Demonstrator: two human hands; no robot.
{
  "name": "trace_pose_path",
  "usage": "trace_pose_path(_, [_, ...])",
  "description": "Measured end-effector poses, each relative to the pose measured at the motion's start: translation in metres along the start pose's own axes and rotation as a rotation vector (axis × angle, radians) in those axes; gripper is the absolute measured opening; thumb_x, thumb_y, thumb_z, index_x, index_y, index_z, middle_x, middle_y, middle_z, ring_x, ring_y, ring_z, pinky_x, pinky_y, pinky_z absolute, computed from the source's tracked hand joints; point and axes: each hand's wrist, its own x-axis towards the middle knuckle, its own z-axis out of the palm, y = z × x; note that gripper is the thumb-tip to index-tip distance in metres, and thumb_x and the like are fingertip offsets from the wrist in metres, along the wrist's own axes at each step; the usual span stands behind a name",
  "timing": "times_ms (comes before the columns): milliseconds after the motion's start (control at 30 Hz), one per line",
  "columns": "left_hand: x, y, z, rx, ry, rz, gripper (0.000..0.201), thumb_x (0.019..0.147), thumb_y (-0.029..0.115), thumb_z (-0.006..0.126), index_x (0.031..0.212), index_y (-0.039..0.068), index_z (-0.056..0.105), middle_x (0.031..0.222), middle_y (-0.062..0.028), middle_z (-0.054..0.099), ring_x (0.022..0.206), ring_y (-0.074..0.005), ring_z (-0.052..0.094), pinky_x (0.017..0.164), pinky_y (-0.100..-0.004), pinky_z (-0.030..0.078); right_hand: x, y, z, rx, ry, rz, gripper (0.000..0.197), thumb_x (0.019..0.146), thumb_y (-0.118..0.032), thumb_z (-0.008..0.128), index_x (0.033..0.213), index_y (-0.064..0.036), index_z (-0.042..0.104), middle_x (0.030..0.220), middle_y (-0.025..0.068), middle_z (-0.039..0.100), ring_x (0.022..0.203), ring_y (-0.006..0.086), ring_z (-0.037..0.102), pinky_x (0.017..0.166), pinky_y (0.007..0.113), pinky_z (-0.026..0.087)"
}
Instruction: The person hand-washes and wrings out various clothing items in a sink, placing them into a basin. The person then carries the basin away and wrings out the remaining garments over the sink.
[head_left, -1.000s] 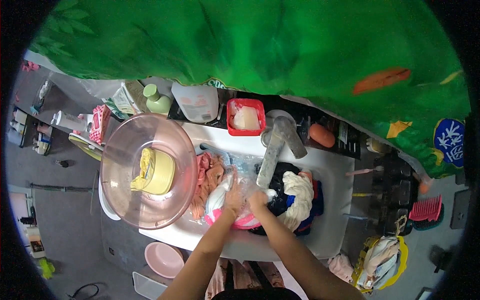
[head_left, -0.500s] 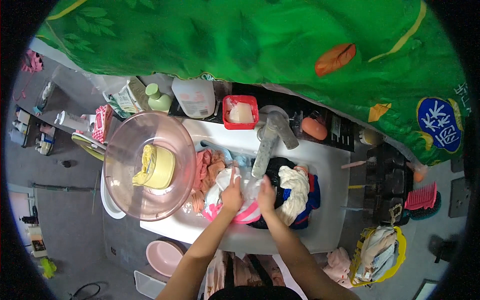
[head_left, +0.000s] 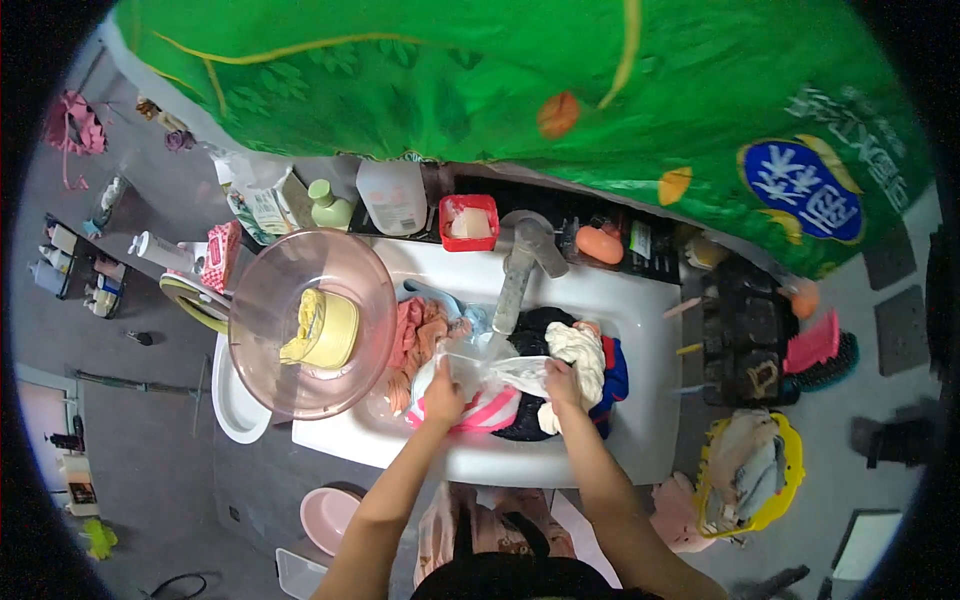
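A thin white cloth [head_left: 515, 374] is stretched between my two hands, below the grey faucet [head_left: 514, 285] and over the white sink [head_left: 640, 420]. My left hand [head_left: 445, 398] grips its left end. My right hand [head_left: 563, 385] pinches the other end, beside a cream knotted cloth [head_left: 577, 350]. Whether the cloth is a sock or another small garment cannot be told. Beneath it lies a pink-and-white striped cloth [head_left: 490, 412], with black fabric [head_left: 527, 424] next to it. Salmon-coloured clothing [head_left: 418, 330] fills the sink's left part, and a blue garment [head_left: 612, 375] lies to the right.
A clear basin [head_left: 255, 370] with a yellow cap [head_left: 335, 335] rests over the sink's left edge. Along the back stand a red soap box [head_left: 468, 240], an orange soap bar [head_left: 599, 245] and a white jug [head_left: 393, 195]. A yellow basket [head_left: 793, 470] of clothes is at right; a green sheet [head_left: 450, 80] hangs behind.
My hands have moved apart, the right one to the right, and the white cloth is now pulled out sideways between them. The whole view has shifted slightly.
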Motion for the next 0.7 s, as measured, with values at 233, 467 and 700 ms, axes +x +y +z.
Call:
trace_pose_path(233, [-0.034,0.097,-0.119,-0.282,0.458,0.368,0.050,0.069,-0.001,0.048,0.118,-0.008,0.042,0.094,-0.0203,0.056,0.067,-0.0223,0.056,0.061,-0.0310,0.044,-0.070,-0.114,-0.061,0.741,-0.146,-0.136,0.024,0.086,-0.020,0.053,0.103,-0.0040,0.056,0.102,0.0046,0.054,0.089,0.0129,0.053,0.069,0.027,0.048])
trace_pose_path(467, [-0.046,0.169,-0.193,-0.480,0.645,0.716,0.048,0.068,-0.007,0.043,0.116,-0.008,0.043,0.099,-0.0144,0.056,0.059,-0.0094,0.047,0.053,-0.0239,0.040,-0.162,-0.225,-0.093,0.933,-0.142,-0.378,0.023,0.086,-0.020,0.052,0.103,-0.0049,0.054,0.100,0.0071,0.057,0.091,0.0165,0.056,0.082,0.030,0.043])
trace_pose_path(700, [0.003,0.071,-0.093,-0.124,0.499,0.586,0.047,0.067,-0.002,0.050,0.114,-0.001,0.048,0.108,-0.0220,0.052,0.056,-0.0274,0.055,0.054,-0.0364,0.045,-0.082,-0.109,-0.011,0.565,0.131,-0.212,0.027,0.087,-0.017,0.048,0.110,-0.0029,0.053,0.102,0.0084,0.057,0.094,0.0173,0.054,0.082,0.027,0.042])
